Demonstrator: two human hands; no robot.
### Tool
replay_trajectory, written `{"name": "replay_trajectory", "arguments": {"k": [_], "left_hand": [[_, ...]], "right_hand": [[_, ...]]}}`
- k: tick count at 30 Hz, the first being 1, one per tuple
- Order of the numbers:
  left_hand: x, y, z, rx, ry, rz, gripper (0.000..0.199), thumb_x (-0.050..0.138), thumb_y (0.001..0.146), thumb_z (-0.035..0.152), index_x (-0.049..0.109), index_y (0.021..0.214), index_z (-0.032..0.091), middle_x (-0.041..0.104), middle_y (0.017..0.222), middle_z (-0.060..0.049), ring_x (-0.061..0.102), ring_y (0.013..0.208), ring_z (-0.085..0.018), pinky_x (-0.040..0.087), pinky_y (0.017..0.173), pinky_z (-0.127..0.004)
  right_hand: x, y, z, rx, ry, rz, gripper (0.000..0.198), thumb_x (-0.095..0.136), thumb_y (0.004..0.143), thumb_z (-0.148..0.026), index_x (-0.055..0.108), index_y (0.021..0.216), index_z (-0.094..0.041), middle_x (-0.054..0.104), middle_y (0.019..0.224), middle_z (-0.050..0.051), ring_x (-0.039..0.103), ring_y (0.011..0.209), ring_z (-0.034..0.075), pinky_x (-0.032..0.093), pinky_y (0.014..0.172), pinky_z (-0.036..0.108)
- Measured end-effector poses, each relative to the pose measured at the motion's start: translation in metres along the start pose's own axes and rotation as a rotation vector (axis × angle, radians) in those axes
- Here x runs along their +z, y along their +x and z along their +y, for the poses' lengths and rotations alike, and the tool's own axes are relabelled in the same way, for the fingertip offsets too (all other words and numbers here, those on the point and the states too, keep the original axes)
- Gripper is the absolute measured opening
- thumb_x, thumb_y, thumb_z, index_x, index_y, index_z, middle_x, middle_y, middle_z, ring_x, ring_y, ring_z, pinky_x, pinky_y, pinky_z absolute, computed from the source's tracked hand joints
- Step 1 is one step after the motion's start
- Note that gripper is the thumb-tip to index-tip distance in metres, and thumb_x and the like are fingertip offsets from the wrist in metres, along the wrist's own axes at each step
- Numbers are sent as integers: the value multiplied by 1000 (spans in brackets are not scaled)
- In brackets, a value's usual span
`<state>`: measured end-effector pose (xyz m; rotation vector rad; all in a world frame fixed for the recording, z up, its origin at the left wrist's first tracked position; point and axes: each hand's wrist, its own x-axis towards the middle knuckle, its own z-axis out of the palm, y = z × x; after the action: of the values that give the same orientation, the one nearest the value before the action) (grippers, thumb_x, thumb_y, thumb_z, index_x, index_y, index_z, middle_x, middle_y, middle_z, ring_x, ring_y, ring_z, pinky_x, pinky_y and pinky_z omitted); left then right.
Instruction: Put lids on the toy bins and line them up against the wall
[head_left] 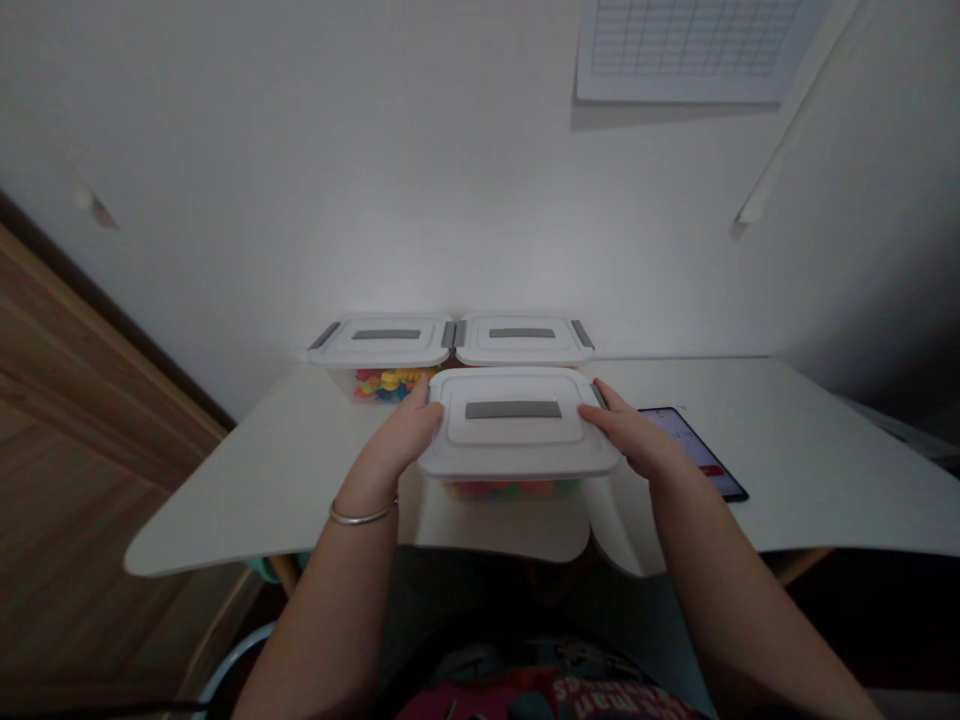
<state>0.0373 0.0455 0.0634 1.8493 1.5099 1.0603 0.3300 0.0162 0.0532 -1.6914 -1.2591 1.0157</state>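
Between my two hands is a clear plastic storage box (525, 445) with a white lid and a grey handle strip; coloured pieces show through its front wall. My left hand (397, 430) grips its left end, thumb on the lid's edge, a silver bangle on the wrist. Its right end is gripped by my right hand (630, 430), which partly covers the grey side clip. Fingers under the box are hidden. Behind it stand two similar boxes side by side, a left one (382, 350) with colourful pieces inside and a right one (525, 342), partly hidden.
A tablet or large phone (694, 450) with a lit screen lies right of my right hand on the white table (225, 500). The wall rises behind, with a printed grid sheet (690, 45) on it. Wooden panelling (90, 480) stands at the left.
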Motion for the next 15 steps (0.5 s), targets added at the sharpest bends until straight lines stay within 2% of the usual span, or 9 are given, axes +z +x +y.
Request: {"name": "replay_trajectory", "arguments": {"k": [2,4,9,13,15], "left_hand": [[1,0,5,-38,-8,-53,67,43,70,22,51,135,7,60,136,-15,52,132,-30,35,116,-46],[2,0,9,-53,10,-70,67,42,70,22,51,135,6,59,137,-17,50,134,-31,33,117,-47],[6,5,10,-50,92,-19,71,46,68,20,50,138,7,53,144,-18,42,140,-33,28,119,-49],[8,8,8,-59,211,-37,76,45,73,17,38,147,3,45,151,-21,38,143,-35,27,120,-48],[9,8,8,-52,266,-54,73,43,76,16,38,146,-1,42,152,-24,37,143,-37,26,120,-50]], "right_hand": [[-1,0,-3,-15,-87,16,87,57,79,-42,26,155,-13,31,159,14,39,143,26,30,118,43],[-1,1,-4,-19,-157,10,87,55,79,-40,24,155,-12,30,159,14,36,145,26,24,120,44],[-4,12,3,-82,-274,10,90,53,78,-43,23,156,-9,38,155,17,40,142,32,25,119,48],[-6,19,6,-100,-368,-8,90,51,79,-43,22,156,-5,45,149,21,44,138,36,29,116,51],[-6,20,6,-86,-404,-18,91,51,80,-42,21,155,-2,48,147,23,46,136,37,31,115,52]]}}
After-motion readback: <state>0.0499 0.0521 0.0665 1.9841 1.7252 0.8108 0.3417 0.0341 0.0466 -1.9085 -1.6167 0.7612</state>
